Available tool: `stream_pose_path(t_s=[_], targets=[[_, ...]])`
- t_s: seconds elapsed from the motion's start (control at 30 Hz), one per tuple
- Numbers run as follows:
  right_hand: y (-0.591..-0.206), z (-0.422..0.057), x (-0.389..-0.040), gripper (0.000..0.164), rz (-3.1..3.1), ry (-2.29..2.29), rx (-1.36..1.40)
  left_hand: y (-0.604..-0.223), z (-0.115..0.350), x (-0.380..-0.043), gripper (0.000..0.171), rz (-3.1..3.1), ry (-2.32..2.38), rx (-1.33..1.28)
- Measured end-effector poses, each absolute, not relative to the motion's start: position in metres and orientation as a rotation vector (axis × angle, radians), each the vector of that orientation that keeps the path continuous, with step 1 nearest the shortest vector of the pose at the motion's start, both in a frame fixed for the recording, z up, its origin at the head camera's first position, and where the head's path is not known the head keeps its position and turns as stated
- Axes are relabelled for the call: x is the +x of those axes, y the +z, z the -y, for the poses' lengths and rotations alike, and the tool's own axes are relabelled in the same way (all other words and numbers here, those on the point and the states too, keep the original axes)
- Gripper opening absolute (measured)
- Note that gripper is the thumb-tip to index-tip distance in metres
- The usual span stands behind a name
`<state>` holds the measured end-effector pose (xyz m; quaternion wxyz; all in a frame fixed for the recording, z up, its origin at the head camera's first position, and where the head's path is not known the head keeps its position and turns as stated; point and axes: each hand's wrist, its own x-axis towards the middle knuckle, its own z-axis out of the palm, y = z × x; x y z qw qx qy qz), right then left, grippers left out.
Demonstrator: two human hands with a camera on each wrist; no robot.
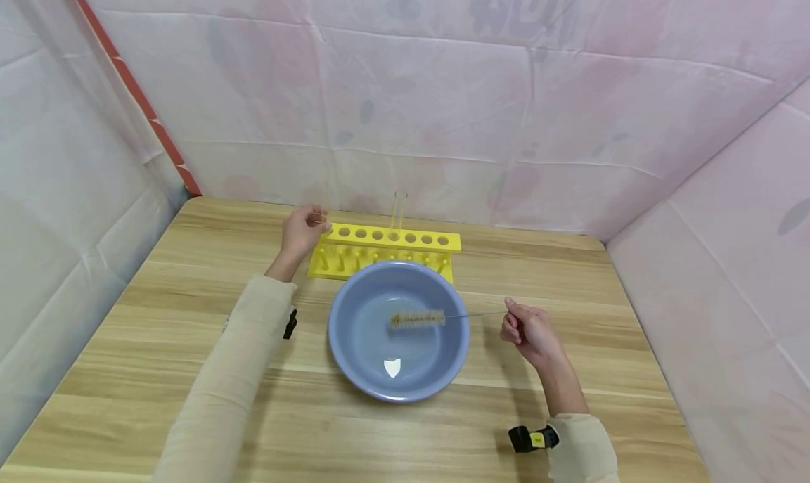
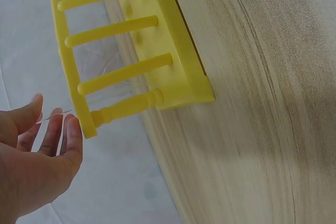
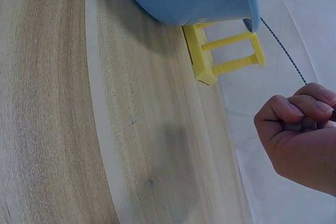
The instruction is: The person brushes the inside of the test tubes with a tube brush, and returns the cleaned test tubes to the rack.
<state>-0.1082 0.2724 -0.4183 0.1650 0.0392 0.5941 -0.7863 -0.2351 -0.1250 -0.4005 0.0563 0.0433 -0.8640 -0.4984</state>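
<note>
My left hand (image 1: 304,231) is at the left end of the yellow test tube rack (image 1: 452,241), thumb and fingers curled round a clear test tube (image 2: 56,115). Only a thin edge of that tube shows in the left wrist view. Another glass test tube (image 1: 398,212) stands upright in the rack. The right hand (image 1: 533,332) pinches the thin twisted wire (image 3: 283,49) of a test tube brush (image 1: 418,319). Its pale bristles are over the inside of the blue basin (image 1: 335,328); whether they touch the water is unclear.
The basin stands on the wooden table (image 1: 304,427), directly in front of the rack and partly hiding its base. Pale printed cloth (image 1: 430,103) hangs behind the table and at both sides. A black wrist device (image 1: 531,439) is by the right sleeve.
</note>
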Motion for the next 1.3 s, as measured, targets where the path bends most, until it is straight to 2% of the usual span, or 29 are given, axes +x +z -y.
stream_pose_path(t_s=[0.5, 0.77, 1.3], targets=[[-0.421, -0.276, -0.110, 0.043, -1.666, -2.258, 0.092, -0.397, 0.131, -0.222, 0.041, 2.646, -1.559, 0.113], [-0.420, -0.275, -0.111, 0.044, -1.641, -2.266, 0.123, -0.392, 0.134, -0.211, 0.038, 2.733, -1.596, 0.196], [-0.419, -0.273, -0.113, 0.044, -1.657, -2.274, 0.119, -0.373, 0.091, -0.218, 0.034, 2.840, -1.693, -0.087]])
